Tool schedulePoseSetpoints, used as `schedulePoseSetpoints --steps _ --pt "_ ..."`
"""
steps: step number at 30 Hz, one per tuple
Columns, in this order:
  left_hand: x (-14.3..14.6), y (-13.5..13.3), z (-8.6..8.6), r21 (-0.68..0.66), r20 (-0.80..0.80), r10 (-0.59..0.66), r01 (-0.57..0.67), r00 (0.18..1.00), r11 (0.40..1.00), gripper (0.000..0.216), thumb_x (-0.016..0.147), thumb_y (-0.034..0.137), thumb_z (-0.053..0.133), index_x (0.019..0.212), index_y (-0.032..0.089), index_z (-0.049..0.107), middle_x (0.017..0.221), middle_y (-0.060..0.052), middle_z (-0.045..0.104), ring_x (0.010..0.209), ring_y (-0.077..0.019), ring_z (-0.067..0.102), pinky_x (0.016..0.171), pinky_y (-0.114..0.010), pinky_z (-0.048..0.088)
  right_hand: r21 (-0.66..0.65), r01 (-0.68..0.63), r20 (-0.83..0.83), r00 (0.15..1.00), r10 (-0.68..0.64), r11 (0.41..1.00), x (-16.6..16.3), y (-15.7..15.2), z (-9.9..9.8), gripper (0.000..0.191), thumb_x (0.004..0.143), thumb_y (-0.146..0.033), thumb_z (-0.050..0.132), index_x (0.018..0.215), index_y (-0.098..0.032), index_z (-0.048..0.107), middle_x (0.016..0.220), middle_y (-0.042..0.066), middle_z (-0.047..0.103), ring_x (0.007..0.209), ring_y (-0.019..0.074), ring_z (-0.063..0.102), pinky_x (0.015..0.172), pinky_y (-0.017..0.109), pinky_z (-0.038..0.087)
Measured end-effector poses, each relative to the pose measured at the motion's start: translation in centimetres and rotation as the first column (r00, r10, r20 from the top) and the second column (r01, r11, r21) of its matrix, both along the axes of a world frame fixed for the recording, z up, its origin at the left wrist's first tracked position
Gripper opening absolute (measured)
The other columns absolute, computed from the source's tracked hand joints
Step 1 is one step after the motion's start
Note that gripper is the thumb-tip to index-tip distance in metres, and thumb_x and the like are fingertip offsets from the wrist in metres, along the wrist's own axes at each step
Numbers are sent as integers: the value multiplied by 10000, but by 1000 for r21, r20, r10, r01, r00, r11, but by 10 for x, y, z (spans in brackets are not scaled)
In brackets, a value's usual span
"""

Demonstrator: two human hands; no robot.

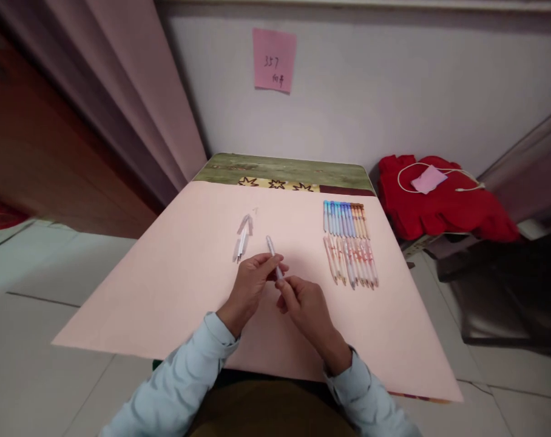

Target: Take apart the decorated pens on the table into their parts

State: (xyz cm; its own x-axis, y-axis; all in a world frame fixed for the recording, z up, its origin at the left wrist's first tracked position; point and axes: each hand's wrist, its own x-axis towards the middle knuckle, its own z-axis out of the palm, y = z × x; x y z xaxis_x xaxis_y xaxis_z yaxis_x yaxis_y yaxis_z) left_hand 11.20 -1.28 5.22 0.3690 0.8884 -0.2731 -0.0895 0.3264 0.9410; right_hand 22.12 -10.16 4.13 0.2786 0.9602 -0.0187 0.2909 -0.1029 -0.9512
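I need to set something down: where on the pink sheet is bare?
The pink sheet is bare from the slim white pieces out to its left edge, and between the pen rows and the near right corner. Crowded: those rows, and the middle, where left hand and right hand hold a pen.

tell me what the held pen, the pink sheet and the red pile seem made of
Held pen: probably plastic, smooth, judging by its even, pale surface, though metal can't be ruled out.
Pink sheet: likely paper or thin card, matte; it lies flat with straight edges and no visible weave.
Red pile: looks like soft, matte fabric, given its folds; the fibre can't be told.
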Motion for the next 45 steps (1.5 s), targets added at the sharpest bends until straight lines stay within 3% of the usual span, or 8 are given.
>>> schedulePoseSetpoints --steps 4,12,19,25,31,38,42,45 --pt "36 17 -18 40 -195 -148 158 970 987 290 736 417 754 710 152 639 646 -63 691 438 -126 542 460 -258 410 33 224 395 892 -218 974 40 -20 7 375 868 -588 603 822 -243 742 605 17 690 549 172 626 555 257 370" --pt "112 36 -38 191 -367 -144 225 919 955 263 705 373 785 786 205 599 456 38 554 360 -138 476 450 -260 339 12 554 528 703 -476 832 131 -54 1 441 894 -597 517 806 -232 749 599 24 686 559 190 616 555 264 363" --pt "123 32 -43 411 -533 -30 289 846 864 264 698 332 776 875 200 630 619 9 589 586 -175 541 624 -292 370 -33 602 491 705 -511 798 142 -55 -9 456 881 -615 515 831 -228 751 637 27 702 599 203 631 600 281 389" --pt "126 24 -36 391 -687 -63 441 724 808 280 762 295 701 1006 173 639 741 -71 652 738 -250 606 703 -325 389 -33 584 508 709 -490 811 135 -56 -10 494 862 -655 510 848 -229 760 637 31 704 581 210 630 582 288 398" --pt "94 27 -35 406 -620 -82 408 781 818 283 813 389 650 998 176 670 762 -70 673 702 -226 602 674 -329 415 15 571 545 684 -486 821 126 -55 -2 511 849 -665 523 831 -215 765 608 48 701 582 227 658 557 288 417" --pt "-9 73 -25 461 -589 85 247 804 852 122 778 288 628 801 195 703 767 -33 682 725 -180 613 680 -291 434 125 332 437 828 -352 935 75 -28 21 391 894 -562 557 813 -219 728 645 15 718 589 178 691 576 241 475" --pt "-54 130 -23 517 -662 313 113 681 849 115 744 293 664 789 191 692 756 -28 679 705 -173 598 649 -280 406 112 134 518 838 -173 985 36 4 25 348 935 -510 534 830 -230 711 657 -4 709 579 149 672 553 232 423" --pt "-61 167 -28 468 -780 318 165 539 868 134 704 271 701 805 184 684 807 -52 695 756 -189 602 664 -286 396 28 64 680 730 -66 998 23 35 19 267 945 -452 547 940 -241 711 772 5 733 657 162 683 561 247 381"
